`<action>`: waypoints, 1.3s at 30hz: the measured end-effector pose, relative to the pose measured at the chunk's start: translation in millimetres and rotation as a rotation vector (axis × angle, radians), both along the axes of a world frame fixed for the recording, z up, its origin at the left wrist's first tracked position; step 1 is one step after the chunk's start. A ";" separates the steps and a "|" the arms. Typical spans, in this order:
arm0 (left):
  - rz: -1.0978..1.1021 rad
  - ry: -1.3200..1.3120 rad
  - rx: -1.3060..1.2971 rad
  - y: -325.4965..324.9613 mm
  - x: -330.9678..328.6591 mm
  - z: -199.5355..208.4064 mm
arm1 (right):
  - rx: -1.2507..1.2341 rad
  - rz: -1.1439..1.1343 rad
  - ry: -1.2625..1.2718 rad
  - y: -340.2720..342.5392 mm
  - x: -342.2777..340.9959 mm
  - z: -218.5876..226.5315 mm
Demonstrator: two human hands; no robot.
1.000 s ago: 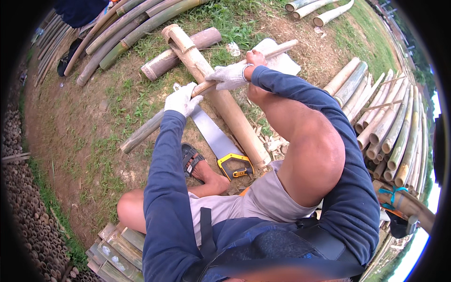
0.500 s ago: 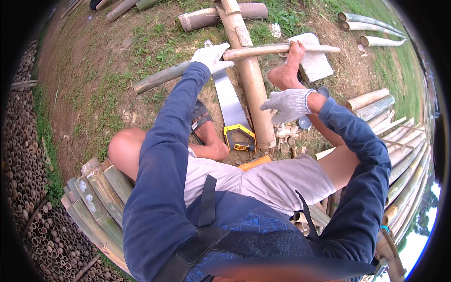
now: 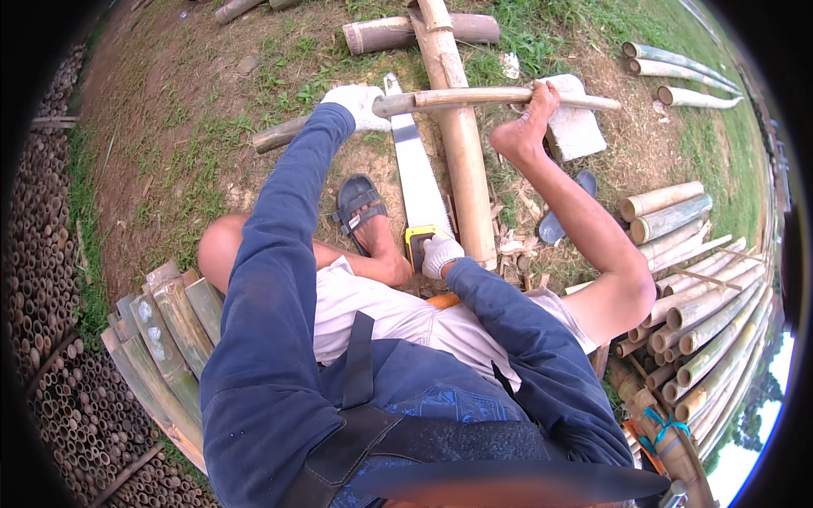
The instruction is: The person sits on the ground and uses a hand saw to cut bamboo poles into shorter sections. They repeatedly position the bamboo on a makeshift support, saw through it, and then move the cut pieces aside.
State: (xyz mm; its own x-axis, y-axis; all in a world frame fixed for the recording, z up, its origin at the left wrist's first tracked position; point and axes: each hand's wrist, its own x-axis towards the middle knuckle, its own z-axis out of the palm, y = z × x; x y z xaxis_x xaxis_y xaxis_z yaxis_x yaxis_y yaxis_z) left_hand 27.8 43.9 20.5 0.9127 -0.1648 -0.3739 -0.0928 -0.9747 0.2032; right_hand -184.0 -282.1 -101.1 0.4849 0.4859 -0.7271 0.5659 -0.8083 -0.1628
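L hand clasped round the bamboo pole lying across the log, R hand wrapped on the saw at its grip, setup approx. done, no cut visible yet.

The left hand grips a bamboo pole, the right hand a saw.
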 end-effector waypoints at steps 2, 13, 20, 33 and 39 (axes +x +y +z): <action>-0.014 -0.003 0.019 -0.8 -0.1 2.4 | -0.025 0.075 -0.085 -0.4 -20.9 5.7; 0.021 -0.004 -0.021 0.4 -1.8 9.3 | 0.013 0.171 -0.162 -6.4 -27.6 6.4; 0.008 -0.003 0.006 0.3 -1.7 13.1 | 0.086 0.163 -0.154 -0.3 -28.2 33.7; 0.089 -0.233 -0.071 -6.1 -8.1 15.4 | 0.580 -0.520 -0.084 -125.4 -25.2 360.4; 0.097 -0.343 -0.120 -5.8 -9.4 0.9 | 0.638 -0.862 -0.518 -214.0 -73.8 387.1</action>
State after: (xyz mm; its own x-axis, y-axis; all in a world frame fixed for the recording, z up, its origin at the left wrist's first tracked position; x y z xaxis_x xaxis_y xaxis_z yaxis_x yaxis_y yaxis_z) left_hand 18.4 38.2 21.4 0.9951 -0.0955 -0.0271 -0.0836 -0.9534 0.2898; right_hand -257.9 -496.1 286.0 0.9939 0.0589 -0.0934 -0.0070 -0.8104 -0.5858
